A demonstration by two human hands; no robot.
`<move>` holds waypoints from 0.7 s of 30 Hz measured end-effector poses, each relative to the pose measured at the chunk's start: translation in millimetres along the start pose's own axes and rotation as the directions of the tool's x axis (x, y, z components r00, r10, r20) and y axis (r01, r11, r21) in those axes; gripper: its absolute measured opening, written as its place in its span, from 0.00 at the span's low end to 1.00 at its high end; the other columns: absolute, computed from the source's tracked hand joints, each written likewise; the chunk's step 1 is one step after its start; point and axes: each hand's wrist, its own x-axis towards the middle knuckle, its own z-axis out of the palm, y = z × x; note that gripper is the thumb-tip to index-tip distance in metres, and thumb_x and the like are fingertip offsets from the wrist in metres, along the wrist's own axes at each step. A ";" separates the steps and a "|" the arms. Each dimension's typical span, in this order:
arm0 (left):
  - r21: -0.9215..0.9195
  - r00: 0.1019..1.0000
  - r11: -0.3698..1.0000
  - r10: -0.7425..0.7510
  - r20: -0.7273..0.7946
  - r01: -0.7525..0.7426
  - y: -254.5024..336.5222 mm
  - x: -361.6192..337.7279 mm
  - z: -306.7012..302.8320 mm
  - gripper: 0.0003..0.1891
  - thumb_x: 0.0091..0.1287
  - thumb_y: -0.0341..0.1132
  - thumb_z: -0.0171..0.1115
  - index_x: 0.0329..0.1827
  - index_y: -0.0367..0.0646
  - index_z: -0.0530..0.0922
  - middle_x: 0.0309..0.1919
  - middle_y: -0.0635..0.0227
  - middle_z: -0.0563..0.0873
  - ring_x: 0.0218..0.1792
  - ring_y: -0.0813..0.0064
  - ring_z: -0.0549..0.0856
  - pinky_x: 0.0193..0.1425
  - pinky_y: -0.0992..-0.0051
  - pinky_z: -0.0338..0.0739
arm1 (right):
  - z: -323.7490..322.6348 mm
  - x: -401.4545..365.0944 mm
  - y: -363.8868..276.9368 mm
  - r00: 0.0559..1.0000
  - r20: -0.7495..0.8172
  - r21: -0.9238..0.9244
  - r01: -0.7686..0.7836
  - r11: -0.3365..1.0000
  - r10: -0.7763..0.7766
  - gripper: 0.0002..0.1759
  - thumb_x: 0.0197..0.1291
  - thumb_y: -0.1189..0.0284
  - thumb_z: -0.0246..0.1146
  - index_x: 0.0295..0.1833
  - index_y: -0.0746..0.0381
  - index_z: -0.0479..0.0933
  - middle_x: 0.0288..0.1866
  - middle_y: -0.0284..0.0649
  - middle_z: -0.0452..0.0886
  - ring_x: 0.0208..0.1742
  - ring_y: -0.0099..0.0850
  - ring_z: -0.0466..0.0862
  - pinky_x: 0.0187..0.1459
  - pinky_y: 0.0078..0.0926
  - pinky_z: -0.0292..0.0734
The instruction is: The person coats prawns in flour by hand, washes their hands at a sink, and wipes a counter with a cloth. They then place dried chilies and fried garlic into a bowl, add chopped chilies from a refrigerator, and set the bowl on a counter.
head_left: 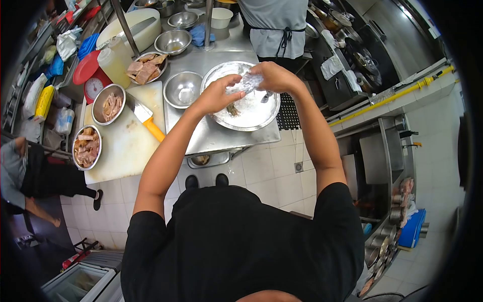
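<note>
Both of my hands are raised over a wide metal bowl (241, 122) that holds white powder. Between them is a whitish, powder-coated piece (250, 83), too unclear to name. My left hand (220, 94) curls its fingers against the piece from the left. From the right, my right hand (274, 79) closes around its other side. A small greenish-brown piece (232, 109) lies in the powder below my left hand. An empty metal bowl (182, 90) stands just left of the powder bowl.
A white cutting board (126, 146) at left bears a yellow-handled knife (151, 127) and bowls of meat (86, 147). A red scale (94, 83) stands behind them. One person (276, 30) stands across the counter; another (30, 176) is at far left.
</note>
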 end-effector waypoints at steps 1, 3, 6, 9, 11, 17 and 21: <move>-0.049 0.999 0.998 -0.046 0.029 0.048 -0.4 6.0 -0.8 0.26 0.57 0.37 0.65 0.56 0.35 0.70 0.48 0.49 0.80 0.48 0.57 0.81 0.52 0.70 0.74 | 1.2 0.4 -0.9 1.000 0.009 0.155 0.026 0.988 -0.027 0.19 0.39 0.81 0.63 0.43 0.68 0.76 0.32 0.49 0.80 0.34 0.37 0.81 0.38 0.31 0.76; -0.090 0.994 0.991 -0.092 0.064 0.098 4.4 10.7 -2.8 0.28 0.56 0.37 0.67 0.57 0.36 0.69 0.49 0.49 0.79 0.49 0.56 0.80 0.53 0.70 0.74 | 7.3 -1.0 1.3 0.998 0.009 0.312 0.053 0.949 -0.058 0.20 0.39 0.80 0.64 0.44 0.68 0.75 0.32 0.47 0.80 0.33 0.33 0.80 0.37 0.30 0.75; 0.172 0.973 0.970 -0.197 0.122 0.174 8.9 6.7 -10.9 0.30 0.53 0.33 0.67 0.59 0.39 0.67 0.48 0.47 0.79 0.49 0.59 0.81 0.53 0.69 0.75 | 23.4 -3.1 7.8 0.981 -0.107 0.350 0.187 0.918 -0.160 0.23 0.44 0.77 0.63 0.49 0.69 0.72 0.42 0.47 0.79 0.42 0.32 0.77 0.45 0.29 0.73; 0.260 0.993 0.965 -0.012 0.116 -0.019 -21.1 -16.1 -5.0 0.25 0.54 0.31 0.64 0.56 0.44 0.70 0.51 0.55 0.78 0.50 0.56 0.79 0.54 0.63 0.72 | 48.9 -7.3 37.0 0.988 -0.143 0.358 -0.005 0.934 0.060 0.23 0.45 0.79 0.58 0.51 0.73 0.72 0.47 0.52 0.78 0.51 0.38 0.77 0.55 0.29 0.68; 0.370 0.978 0.928 -0.101 0.182 0.027 -12.7 -21.8 -11.4 0.23 0.55 0.31 0.63 0.55 0.46 0.70 0.47 0.57 0.79 0.49 0.55 0.79 0.53 0.63 0.72 | 70.2 -5.0 56.3 0.973 -0.226 0.084 0.055 0.995 -0.035 0.22 0.43 0.81 0.57 0.49 0.73 0.73 0.48 0.55 0.78 0.53 0.43 0.77 0.56 0.31 0.68; 0.479 0.963 0.876 -0.085 0.255 -0.050 -15.7 -19.6 -4.4 0.21 0.57 0.33 0.62 0.55 0.52 0.71 0.46 0.61 0.78 0.53 0.60 0.76 0.55 0.59 0.68 | 111.3 1.4 54.6 0.993 0.071 -0.212 -0.078 0.974 0.095 0.25 0.34 0.72 0.71 0.42 0.67 0.76 0.43 0.55 0.78 0.48 0.49 0.77 0.53 0.39 0.71; 0.485 0.944 0.874 -0.148 0.294 -0.013 5.0 -8.4 -3.7 0.19 0.56 0.30 0.60 0.53 0.50 0.72 0.44 0.62 0.76 0.50 0.59 0.76 0.54 0.59 0.67 | 88.7 -8.2 40.9 0.978 -0.037 -0.040 -0.207 0.977 0.206 0.21 0.43 0.76 0.68 0.47 0.66 0.78 0.42 0.56 0.80 0.45 0.45 0.81 0.48 0.34 0.74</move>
